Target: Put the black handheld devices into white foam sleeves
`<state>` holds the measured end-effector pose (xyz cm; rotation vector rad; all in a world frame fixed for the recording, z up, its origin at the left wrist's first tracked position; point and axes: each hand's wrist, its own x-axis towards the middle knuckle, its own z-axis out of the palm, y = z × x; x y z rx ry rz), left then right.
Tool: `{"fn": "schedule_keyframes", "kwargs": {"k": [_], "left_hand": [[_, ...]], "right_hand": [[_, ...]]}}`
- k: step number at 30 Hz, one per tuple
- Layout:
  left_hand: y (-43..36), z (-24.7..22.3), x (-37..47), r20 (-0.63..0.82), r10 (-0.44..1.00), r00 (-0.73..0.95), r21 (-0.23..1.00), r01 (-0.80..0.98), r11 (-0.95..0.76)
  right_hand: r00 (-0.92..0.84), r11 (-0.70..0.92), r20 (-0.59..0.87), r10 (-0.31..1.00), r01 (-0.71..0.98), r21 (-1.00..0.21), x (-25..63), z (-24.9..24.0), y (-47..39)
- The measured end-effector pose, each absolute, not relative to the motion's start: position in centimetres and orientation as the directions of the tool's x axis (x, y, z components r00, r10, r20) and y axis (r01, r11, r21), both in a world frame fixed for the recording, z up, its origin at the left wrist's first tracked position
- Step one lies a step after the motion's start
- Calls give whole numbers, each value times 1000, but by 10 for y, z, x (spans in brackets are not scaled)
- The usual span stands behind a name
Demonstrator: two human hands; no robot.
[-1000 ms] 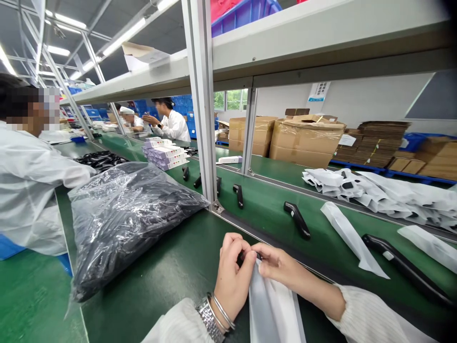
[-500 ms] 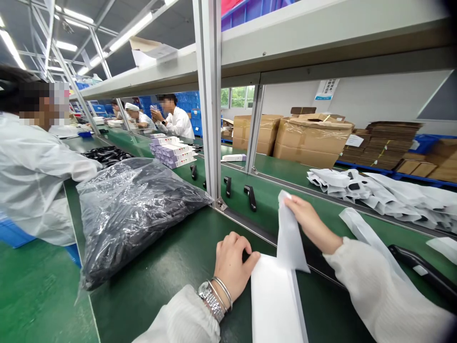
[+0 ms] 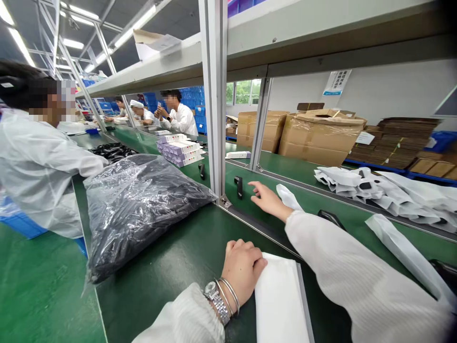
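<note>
My left hand [image 3: 243, 270] rests at the upper left corner of a stack of white sleeves [image 3: 282, 300], its thumb and curled fingers closed on the edge. My right hand [image 3: 267, 197] reaches over the green belt with fingers apart and nothing in them, just right of a small black part [image 3: 238, 187]. A white sleeve [image 3: 288, 196] lies behind my right wrist. Farther right on the belt are a black item [image 3: 331, 219], partly hidden by my sleeve, and another white sleeve [image 3: 403, 252].
A clear bag of black parts [image 3: 143, 205] lies left of my left hand. A metal post [image 3: 215, 105] rises beyond it, with purple-white boxes [image 3: 180, 150] behind. Wrapped items [image 3: 385, 190] are piled at right. A person [image 3: 39, 157] sits at left.
My right hand has let go of a white sleeve, now lying on the belt, and moved left toward the black part. My left hand stays at the stack. Items on the belt have shifted.
</note>
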<state>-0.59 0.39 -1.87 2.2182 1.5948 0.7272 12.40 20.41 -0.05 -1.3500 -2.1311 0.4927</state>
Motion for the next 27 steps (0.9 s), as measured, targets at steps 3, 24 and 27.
{"fn": "schedule_keyframes", "kwargs": {"k": [3,24,27], "left_hand": [[3,-19,-5,252,931,263,480,802,-356],[-5,-4,-2,496,847,194,573,660,-486],[-6,-3,-1,509,842,178,601,627,-496]], "right_hand": [[-320,368,188,928,723,-585,91,-11,211],[-353,39,125,927,-240,-970,175,6,85],[-337,53,146,930,-272,-961,181,-3,67]]}}
